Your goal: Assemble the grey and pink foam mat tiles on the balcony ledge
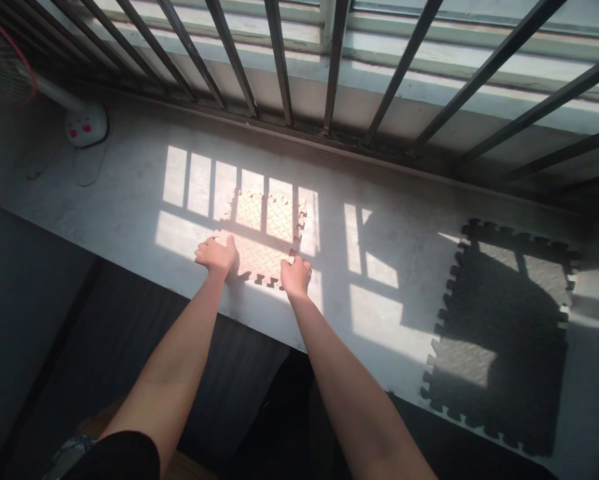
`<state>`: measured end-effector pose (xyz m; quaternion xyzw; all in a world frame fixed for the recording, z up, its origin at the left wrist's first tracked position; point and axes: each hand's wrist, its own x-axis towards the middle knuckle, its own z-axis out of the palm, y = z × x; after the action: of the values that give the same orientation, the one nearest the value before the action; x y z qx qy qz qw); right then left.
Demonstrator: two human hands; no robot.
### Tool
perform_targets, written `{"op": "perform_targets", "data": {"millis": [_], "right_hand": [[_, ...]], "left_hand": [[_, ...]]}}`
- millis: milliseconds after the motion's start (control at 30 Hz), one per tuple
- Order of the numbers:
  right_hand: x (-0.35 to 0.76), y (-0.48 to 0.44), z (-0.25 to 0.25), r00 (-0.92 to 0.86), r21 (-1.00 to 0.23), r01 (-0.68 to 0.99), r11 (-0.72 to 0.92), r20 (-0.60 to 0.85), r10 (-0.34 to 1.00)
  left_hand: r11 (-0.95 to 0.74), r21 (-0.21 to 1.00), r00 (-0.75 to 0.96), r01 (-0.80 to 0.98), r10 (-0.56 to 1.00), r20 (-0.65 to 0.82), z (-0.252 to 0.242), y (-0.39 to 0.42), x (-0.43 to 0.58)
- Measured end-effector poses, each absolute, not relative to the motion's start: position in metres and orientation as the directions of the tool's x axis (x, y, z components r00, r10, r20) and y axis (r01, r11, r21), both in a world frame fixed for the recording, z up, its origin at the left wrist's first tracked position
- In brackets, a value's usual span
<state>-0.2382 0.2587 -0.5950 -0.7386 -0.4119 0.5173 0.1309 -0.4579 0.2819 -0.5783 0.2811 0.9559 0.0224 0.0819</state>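
A pale pink foam mat tile (pixel 262 250) with toothed, interlocking edges is over the sunlit part of the ledge. At its left edge my left hand (pixel 216 253) is closed on the rim, thumb on the upper face. My right hand (pixel 296 275) grips the near right corner, fingers curled around the border. The undersides of the tile and the fingers beneath it are hidden. Off to the right lies a dark grey foam mat (pixel 499 333) with the same toothed border, apart from both hands.
The pale ledge (pixel 129 207) drops off along its near side. Metal bars (pixel 279 67) stand along the far side before a window. A fan's white base (pixel 86 125) with red buttons and a thin cord is at the left. Bar shadows cross the surface.
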Motion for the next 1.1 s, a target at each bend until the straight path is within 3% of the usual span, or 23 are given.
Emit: {"op": "perform_targets", "data": {"millis": [133, 233, 500, 633, 833, 1000, 1100], "right_hand": [[-0.214, 0.256, -0.586, 0.142, -0.688, 0.28, -0.669, -0.66, 0.738], [-0.172, 0.242, -0.579, 0.224, -0.717, 0.236, -0.656, -0.617, 0.754], [-0.008, 0.131, -0.572, 0.509, -0.644, 0.408, -0.647, -0.428, 0.747], [0.058, 0.071, -0.574, 0.567, -0.59, 0.467, -0.659, -0.372, 0.735], [0.106, 0.026, -0.577, 0.561, -0.544, 0.543, -0.64, -0.333, 0.758], [0.121, 0.024, -0.579, 0.53, -0.381, 0.65, -0.657, -0.393, 0.752], [0.125, 0.027, -0.581, 0.518, -0.355, 0.672, -0.651, -0.403, 0.754]], "left_hand": [[0.829, 0.243, -0.833, 0.504, 0.541, -0.12, -0.563, 0.276, -0.433], [0.753, 0.386, -0.78, 0.533, 0.614, -0.122, -0.555, 0.262, -0.387], [0.513, 0.427, -0.504, 0.745, 0.852, -0.143, -0.57, 0.183, -0.215], [0.476, 0.415, -0.415, 0.775, 0.879, -0.235, -0.578, 0.132, -0.147], [0.46, 0.303, -0.383, 0.834, 0.88, -0.282, -0.595, 0.069, -0.093], [0.448, 0.234, -0.376, 0.863, 0.879, -0.295, -0.607, 0.052, -0.078], [0.451, 0.188, -0.384, 0.873, 0.871, -0.307, -0.607, 0.05, -0.072]]}}
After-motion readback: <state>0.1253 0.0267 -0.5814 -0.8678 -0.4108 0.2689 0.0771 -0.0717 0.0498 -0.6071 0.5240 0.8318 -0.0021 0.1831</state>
